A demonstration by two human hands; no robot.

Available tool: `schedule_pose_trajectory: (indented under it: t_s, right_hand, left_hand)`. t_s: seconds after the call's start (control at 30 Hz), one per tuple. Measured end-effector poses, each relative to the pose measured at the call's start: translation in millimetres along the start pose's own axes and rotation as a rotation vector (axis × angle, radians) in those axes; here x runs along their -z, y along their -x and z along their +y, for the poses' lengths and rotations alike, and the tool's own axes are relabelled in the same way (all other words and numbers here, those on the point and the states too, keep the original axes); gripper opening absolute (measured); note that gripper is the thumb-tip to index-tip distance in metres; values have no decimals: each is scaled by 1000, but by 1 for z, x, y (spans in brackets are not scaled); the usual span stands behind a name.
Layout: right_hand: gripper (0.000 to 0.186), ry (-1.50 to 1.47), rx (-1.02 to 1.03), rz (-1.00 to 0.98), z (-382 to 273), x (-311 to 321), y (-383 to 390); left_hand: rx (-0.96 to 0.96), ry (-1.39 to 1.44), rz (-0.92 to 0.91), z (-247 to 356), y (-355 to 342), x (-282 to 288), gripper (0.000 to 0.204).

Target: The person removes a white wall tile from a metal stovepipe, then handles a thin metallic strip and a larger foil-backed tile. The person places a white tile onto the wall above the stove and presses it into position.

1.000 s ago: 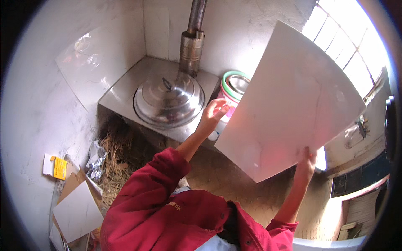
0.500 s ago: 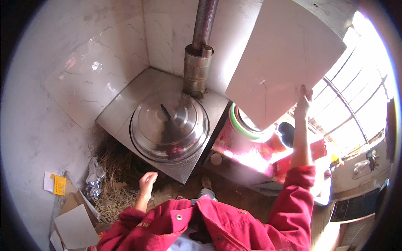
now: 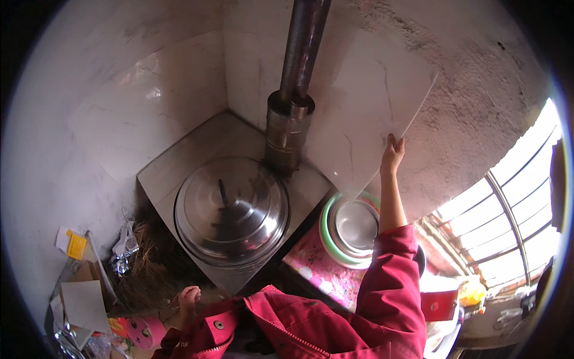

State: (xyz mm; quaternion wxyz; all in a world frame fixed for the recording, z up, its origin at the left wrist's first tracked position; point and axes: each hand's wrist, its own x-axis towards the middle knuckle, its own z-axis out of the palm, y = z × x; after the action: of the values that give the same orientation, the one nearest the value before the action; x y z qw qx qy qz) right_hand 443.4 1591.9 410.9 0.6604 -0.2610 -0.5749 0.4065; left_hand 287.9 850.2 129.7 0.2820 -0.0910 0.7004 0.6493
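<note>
My right hand [image 3: 393, 154] grips the right edge of a thin white marbled panel [image 3: 365, 96], fingers closed around it. The panel stands upright close to the wall, right of the stovepipe [image 3: 289, 128]. Its lower corner hangs over a stack of bowls and a green-rimmed basin [image 3: 326, 230]. Low on the left, my left hand [image 3: 189, 295] is held with its fingers curled in, and nothing shows in it. It is nearest to the stove top [image 3: 206, 133], on which a large shiny domed lid [image 3: 236, 215] with a dark handle sits.
Dry straw [image 3: 146, 254] lies beside the stove at lower left, near crumpled foil [image 3: 125, 245], cardboard [image 3: 86, 305] and a pink round thing [image 3: 146, 331]. A pink flowered surface [image 3: 323, 281] bears the basin. A barred window [image 3: 508, 209] is at right, with a red box [image 3: 439, 305] below.
My right hand has moved the panel left and against the wall beside the stovepipe, uncovering the bowls and part of the rough wall. My left hand is lower. The view has shifted.
</note>
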Motion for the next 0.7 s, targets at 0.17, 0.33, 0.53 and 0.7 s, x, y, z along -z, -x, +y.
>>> schedule_pose_trajectory:
  t_s: [0.17, 0.33, 0.53, 0.7]
  right_hand:
    - [31, 8, 1, -65, 30, -10, -36]
    - [37, -9, 21, -64, 40, -25, -53]
    - [45, 58, 18, 4, 71, -40, -57]
    - [46, 129, 15, -66, 82, -67, -50]
  left_hand:
    - [-93, -25, -28, -21, 10, -16, 10]
    - [-128, -25, -60, -39, 14, -17, 10]
    - [-84, -19, -36, -26, 20, -29, 13]
    - [36, 127, -43, -69, 0, 3, 17]
